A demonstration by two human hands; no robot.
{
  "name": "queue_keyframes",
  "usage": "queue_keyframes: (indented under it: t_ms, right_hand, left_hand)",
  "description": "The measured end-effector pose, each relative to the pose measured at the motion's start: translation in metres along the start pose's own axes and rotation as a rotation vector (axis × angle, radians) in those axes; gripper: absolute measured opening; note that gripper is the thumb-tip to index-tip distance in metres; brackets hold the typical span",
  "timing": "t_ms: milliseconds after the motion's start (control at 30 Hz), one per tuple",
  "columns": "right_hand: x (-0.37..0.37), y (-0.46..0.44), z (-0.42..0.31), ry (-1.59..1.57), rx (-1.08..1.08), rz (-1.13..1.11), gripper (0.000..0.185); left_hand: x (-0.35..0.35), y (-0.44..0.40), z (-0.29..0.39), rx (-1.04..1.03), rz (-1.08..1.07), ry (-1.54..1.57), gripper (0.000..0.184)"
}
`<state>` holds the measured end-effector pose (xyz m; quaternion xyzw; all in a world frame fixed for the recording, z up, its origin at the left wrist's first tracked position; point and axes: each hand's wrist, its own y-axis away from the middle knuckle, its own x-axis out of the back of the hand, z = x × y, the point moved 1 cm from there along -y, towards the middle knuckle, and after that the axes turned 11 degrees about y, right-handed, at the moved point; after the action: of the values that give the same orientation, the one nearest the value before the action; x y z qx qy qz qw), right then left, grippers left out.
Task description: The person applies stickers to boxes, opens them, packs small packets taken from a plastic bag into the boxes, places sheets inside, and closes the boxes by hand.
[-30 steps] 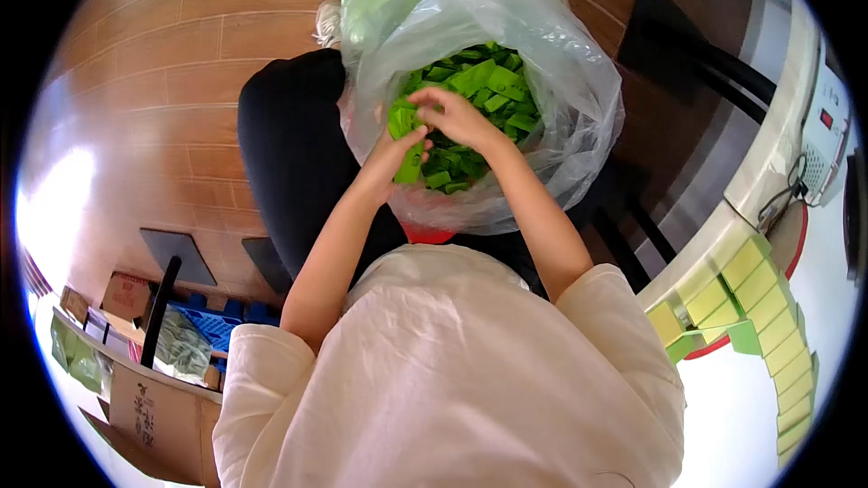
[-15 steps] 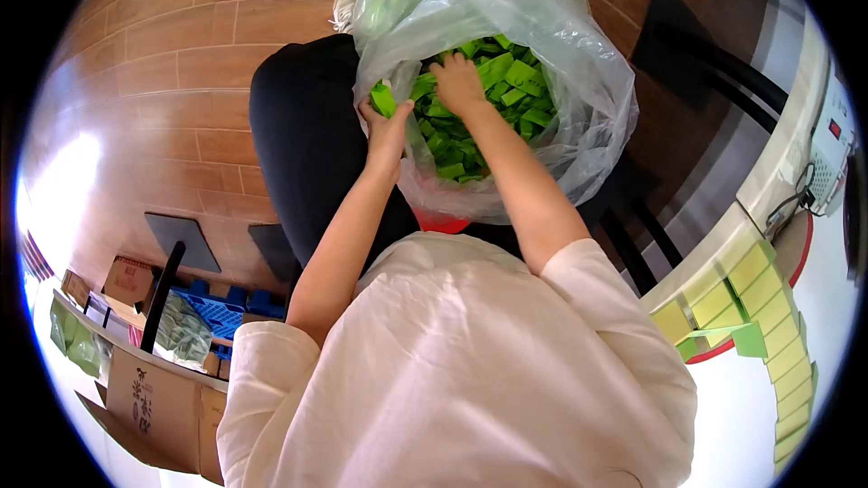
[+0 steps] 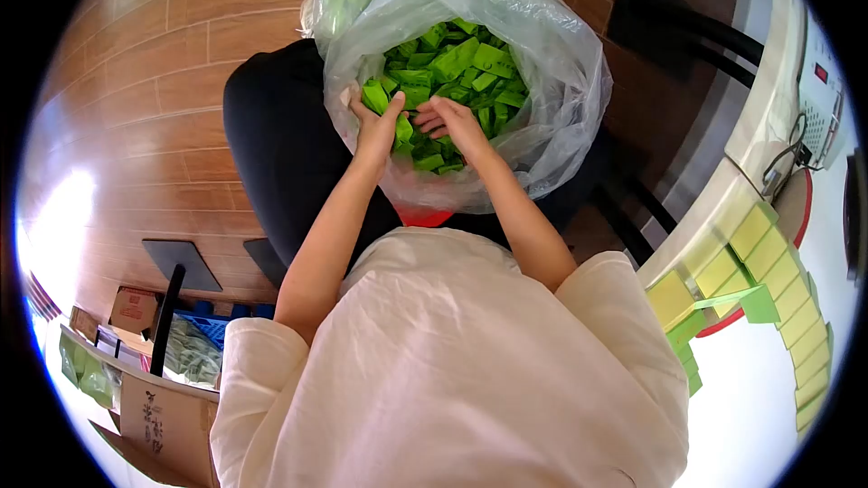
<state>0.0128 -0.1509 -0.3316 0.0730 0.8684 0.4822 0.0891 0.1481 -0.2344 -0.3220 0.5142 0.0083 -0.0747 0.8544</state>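
Observation:
A large clear plastic bag (image 3: 551,149) stands open between my legs, filled with small bright green packets (image 3: 457,63). At the left inside of its mouth, my left hand (image 3: 373,134) is closed around a green packet (image 3: 373,95), its thumb raised on the right side. My right hand (image 3: 457,126) is over the front of the pile, just right of my left hand. Its fingers point left, slightly apart, and no packet shows in them.
At right, rows of pale green boxes (image 3: 776,258) stand on a white table (image 3: 750,380), with a pale device (image 3: 821,117) farther up. Lower left are an open cardboard box (image 3: 163,420) and a blue crate (image 3: 203,325). Black table legs (image 3: 696,32) rise right of the bag.
My right hand has drawn back from deep in the pile toward my left hand. My left hand stays by the bag's left rim. The whole view has shifted slightly.

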Motion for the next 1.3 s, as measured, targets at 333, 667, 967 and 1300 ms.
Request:
queue_keyframes:
  t_ms: [333, 667, 967, 1300]
  right_hand:
    - [-0.042, -0.036, 0.083, 1.161, -0.013, -0.017, 0.057]
    - [0.009, -0.012, 0.063, 1.141, 0.245, -0.014, 0.034]
    - [-0.028, -0.040, 0.109, 1.699, 0.181, 0.055, 0.044]
    - [0.054, 0.016, -0.013, 0.762, 0.310, -0.165, 0.033]
  left_hand:
    - [0.008, 0.002, 0.002, -0.025, 0.043, 0.049, 0.077]
    - [0.007, 0.002, 0.002, 0.042, 0.027, 0.016, 0.080]
    - [0.006, 0.014, 0.008, 0.046, -0.008, 0.030, 0.079]
    - [-0.005, 0.024, 0.003, 0.078, -0.269, -0.252, 0.086]
